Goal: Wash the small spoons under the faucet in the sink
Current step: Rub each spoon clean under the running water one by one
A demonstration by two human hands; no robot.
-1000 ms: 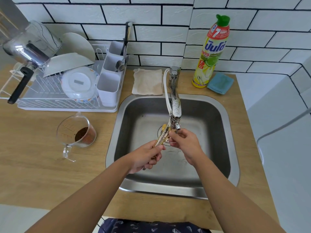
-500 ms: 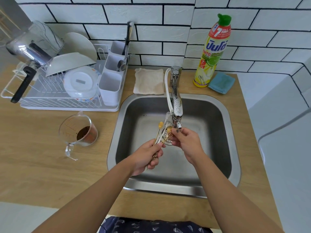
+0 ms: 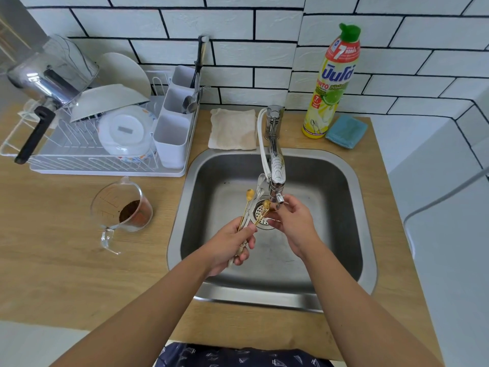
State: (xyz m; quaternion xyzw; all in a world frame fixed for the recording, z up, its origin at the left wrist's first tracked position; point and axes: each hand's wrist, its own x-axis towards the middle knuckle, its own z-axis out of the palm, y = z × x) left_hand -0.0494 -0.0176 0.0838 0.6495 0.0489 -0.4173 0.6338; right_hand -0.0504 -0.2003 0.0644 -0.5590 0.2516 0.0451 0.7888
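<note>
Both hands meet at mid-frame over the sink [image 3: 352, 181]. His or her left hand [image 3: 227, 242] is wrapped round the handles of the small spoons [image 3: 250, 205], a thin bundle fanning up toward the faucet [image 3: 276, 170], while the right hand [image 3: 289, 221] has its fingertips curled in on one golden spoon bowl just under the spout. I'd say the rinsing-and-rubbing step is in hand, one bowl at a time. Next, I reckon, the right hand should shift to the other golden bowl (the one sticking up to the left of the spout) with the left keeping the bundle tight so nothing drops toward the drain.

Whether water is running I cannot tell; no stream shows. How many spoons are in the bundle is unclear too, since the handles overlap and vanish inside the left fist. Spoon and fingertips hide part of the drain strainer.
</note>
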